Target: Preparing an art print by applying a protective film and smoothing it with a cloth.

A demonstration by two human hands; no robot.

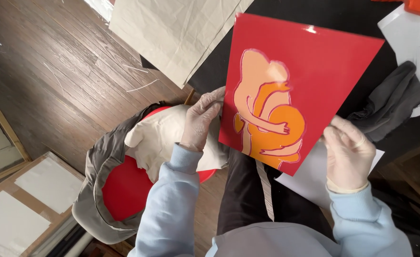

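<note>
- My left hand (201, 119), in a thin pale glove, grips the left edge of the glossy red square card with an orange and peach figure print (298, 90); fingers are clamped on that edge, thumb side toward me.
- My right hand (347, 152), also gloved, pinches the card's lower right edge; fingers closed on it.
- The card is held up in the air between both hands, tilted, printed face toward me, above my lap and the front edge of the black bench (276, 7).
- Light blue sweatshirt sleeves (172, 209) cover both forearms.
- Just below my left hand: a cream cloth (157, 138) bunched on a red round stool seat (124, 190), with a grey fabric (93, 190) draped around the seat's rim.
- A crumpled dark grey cloth (393, 100) lies on the bench, right of the card, near my right hand.
- A white paper sheet (309, 176) sits under the card's lower corner, touching or not I cannot tell.
- Large beige creased paper sheets (172, 33) hang over the bench's left edge, well apart from my hands.
- Dark wooden plank floor (53, 76) on the left; flat framed panels with white sheets (24, 200) lie on it at lower left.
</note>
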